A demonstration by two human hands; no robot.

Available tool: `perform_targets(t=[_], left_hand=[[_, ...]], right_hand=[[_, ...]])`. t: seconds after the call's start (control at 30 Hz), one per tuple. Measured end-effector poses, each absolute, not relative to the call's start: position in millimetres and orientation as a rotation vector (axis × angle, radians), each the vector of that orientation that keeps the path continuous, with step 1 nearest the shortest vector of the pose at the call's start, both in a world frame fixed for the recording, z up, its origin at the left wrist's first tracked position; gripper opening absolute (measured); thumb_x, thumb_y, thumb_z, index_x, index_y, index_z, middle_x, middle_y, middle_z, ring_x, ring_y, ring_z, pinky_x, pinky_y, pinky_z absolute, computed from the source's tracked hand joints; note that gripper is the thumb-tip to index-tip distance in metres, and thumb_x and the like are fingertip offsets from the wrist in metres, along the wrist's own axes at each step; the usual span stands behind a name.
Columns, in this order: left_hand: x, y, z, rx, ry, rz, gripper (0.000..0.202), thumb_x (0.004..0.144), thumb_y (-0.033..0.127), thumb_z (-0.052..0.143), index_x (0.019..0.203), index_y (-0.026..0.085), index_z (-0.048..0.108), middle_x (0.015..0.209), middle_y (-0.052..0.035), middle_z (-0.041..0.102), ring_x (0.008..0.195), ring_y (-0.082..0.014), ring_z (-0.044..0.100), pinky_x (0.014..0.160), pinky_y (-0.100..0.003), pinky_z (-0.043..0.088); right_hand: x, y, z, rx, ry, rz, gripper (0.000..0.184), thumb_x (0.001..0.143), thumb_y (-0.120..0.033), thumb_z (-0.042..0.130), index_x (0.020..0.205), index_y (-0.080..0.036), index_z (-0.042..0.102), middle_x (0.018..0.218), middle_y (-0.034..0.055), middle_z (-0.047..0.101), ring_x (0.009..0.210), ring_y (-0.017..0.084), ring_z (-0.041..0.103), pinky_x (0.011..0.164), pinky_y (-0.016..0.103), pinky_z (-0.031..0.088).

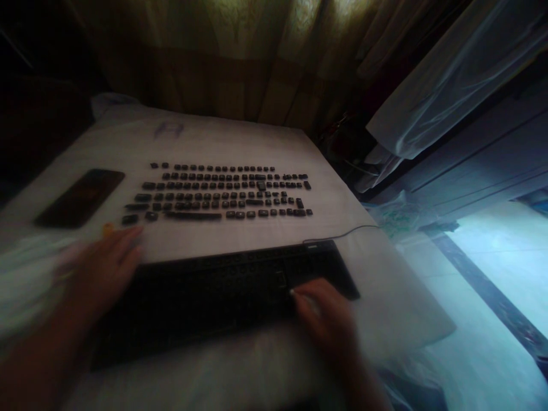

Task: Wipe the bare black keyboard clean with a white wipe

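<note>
A black keyboard base with its keycaps off lies across the near part of the table. My right hand is closed in a pinch over its right part. A small white tip shows at the fingertips; what it belongs to is too blurred to name. My left hand rests by the keyboard's left end, fingers stretched out, with nothing seen in it. Just beyond those fingers is a small orange-yellow thing. Loose black keycaps are laid out in several rows behind the keyboard, a long space bar among them.
A dark phone lies at the left of the white-covered table. The keyboard's cable runs off the right edge. Something whitish and crumpled is at the left. Curtains hang behind; pale floor shows at right.
</note>
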State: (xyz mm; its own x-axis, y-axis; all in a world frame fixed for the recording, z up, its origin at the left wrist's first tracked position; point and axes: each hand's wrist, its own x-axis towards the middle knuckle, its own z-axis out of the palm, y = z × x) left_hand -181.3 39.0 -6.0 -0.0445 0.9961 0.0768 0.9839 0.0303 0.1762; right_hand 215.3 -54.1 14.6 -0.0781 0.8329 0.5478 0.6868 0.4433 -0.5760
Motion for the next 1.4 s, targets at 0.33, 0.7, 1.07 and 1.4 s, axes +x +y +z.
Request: perform_targets(t=[0.33,0.7,1.07,1.4], left_hand=[[-182.7,41.0,-8.4,2.118,2.220,0.280,0.088,0.087,0.058,0.008,0.136,0.002,0.055,0.141,-0.0224,0.060,0.130,-0.0371,0.057,0.115,-0.055,0.040],[-181.3,40.6,-7.2,2.141,2.200,0.303,0.090,0.087,0.060,0.007,0.134,0.000,0.056,0.140,-0.0228,0.061,0.129,-0.0380,0.058,0.113,-0.054,0.041],[-183.7,41.4,-9.8,2.159,2.192,0.324,0.086,0.089,0.058,0.009,0.135,0.002,0.056,0.140,-0.0229,0.061,0.128,-0.0378,0.058,0.113,-0.055,0.042],[-186.3,39.6,-10.4,2.155,2.195,0.295,0.084,0.089,0.058,0.009,0.137,0.005,0.053,0.142,-0.0195,0.060,0.130,-0.0353,0.057,0.115,-0.053,0.040]], right_hand=[[206.7,-54.7,7.9,-1.309,-2.030,0.227,0.018,0.093,-0.015,0.054,0.085,-0.019,0.070,0.073,0.0029,0.068,0.065,0.014,0.065,0.057,0.023,0.050],[206.9,-54.4,-1.2,-1.394,-2.083,0.161,0.026,0.095,-0.017,0.048,0.082,-0.020,0.070,0.074,0.0037,0.067,0.065,0.014,0.061,0.058,0.025,0.044],[207.0,-54.1,1.4,-1.398,-2.074,0.174,0.024,0.093,-0.016,0.049,0.080,-0.020,0.069,0.074,0.0045,0.067,0.067,0.016,0.063,0.060,0.026,0.046],[205.4,-52.9,11.7,-1.375,-2.105,0.179,0.021,0.092,-0.013,0.050,0.083,-0.019,0.069,0.073,0.0029,0.067,0.064,0.014,0.062,0.057,0.022,0.046]])
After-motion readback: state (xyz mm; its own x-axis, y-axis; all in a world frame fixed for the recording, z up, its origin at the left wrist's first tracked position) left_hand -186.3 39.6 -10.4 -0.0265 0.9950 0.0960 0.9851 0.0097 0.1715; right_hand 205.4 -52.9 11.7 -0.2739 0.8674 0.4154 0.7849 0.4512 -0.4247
